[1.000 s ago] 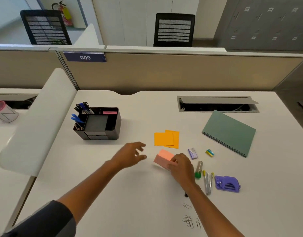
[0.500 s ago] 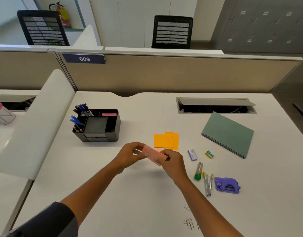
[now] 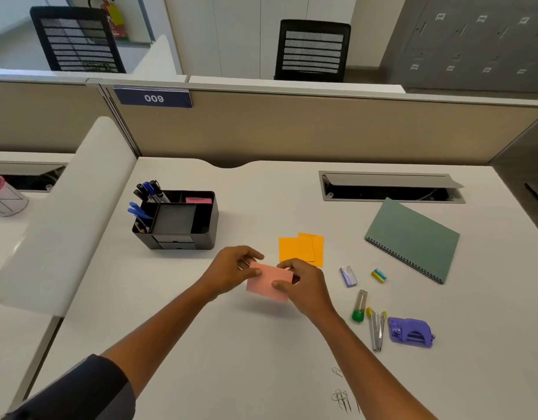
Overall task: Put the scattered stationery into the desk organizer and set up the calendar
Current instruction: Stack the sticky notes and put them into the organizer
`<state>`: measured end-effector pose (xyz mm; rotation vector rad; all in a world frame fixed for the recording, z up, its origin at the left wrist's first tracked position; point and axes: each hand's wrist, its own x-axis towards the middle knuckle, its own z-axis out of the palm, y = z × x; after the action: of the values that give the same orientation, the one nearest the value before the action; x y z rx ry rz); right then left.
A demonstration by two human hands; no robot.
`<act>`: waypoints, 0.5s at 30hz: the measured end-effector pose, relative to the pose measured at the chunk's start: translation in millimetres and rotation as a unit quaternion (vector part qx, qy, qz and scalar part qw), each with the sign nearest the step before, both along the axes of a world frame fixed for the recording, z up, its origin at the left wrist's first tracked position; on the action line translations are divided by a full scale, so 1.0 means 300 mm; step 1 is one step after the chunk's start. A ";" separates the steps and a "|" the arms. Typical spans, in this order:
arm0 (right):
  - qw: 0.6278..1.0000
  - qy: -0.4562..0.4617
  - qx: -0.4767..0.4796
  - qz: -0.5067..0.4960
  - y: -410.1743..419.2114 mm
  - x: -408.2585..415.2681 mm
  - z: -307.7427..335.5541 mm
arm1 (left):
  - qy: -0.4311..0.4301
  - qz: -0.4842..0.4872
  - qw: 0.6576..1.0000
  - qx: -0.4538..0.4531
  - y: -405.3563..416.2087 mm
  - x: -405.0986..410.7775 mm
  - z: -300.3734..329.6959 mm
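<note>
A pink sticky-note pad [image 3: 269, 282] is held above the white desk [image 3: 261, 353] between both hands. My left hand [image 3: 232, 269] pinches its left edge and my right hand [image 3: 302, 284] pinches its right edge. The black desk organizer [image 3: 178, 221] stands to the upper left, with pens [image 3: 149, 189] and a pink pad [image 3: 198, 200] inside. Orange sticky notes [image 3: 301, 248] lie just behind my hands. The green spiral-bound calendar [image 3: 413, 239] lies flat at the right.
Right of my hands lie a small staple box [image 3: 348, 275], a yellow eraser [image 3: 379, 274], a green-capped tube [image 3: 359, 306], a staple remover [image 3: 376, 330] and a purple hole punch [image 3: 410, 332]. Paper clips [image 3: 340, 395] sit near the front edge. A cable hatch [image 3: 392, 187] is open at the back.
My right hand lifted the pink pad off the desk and moved it left. My left hand came in and took hold of its other edge.
</note>
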<state>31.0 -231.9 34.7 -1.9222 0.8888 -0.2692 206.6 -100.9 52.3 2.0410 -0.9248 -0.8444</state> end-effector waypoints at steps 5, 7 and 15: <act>0.995 -0.069 0.036 -0.060 0.007 0.043 0.036 | -0.049 0.120 0.988 -0.088 0.015 0.192 0.142; 0.994 -0.070 0.034 -0.070 0.005 0.041 0.035 | -0.123 0.142 0.978 -0.093 0.022 0.313 0.207; 0.997 -0.025 0.028 -0.062 0.020 0.001 -0.014 | -0.343 0.088 0.933 -0.066 -0.002 0.687 0.313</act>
<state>31.1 -226.0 30.5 -1.8046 0.9744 -0.3615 412.7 -101.5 146.2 2.2875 -1.0950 0.0586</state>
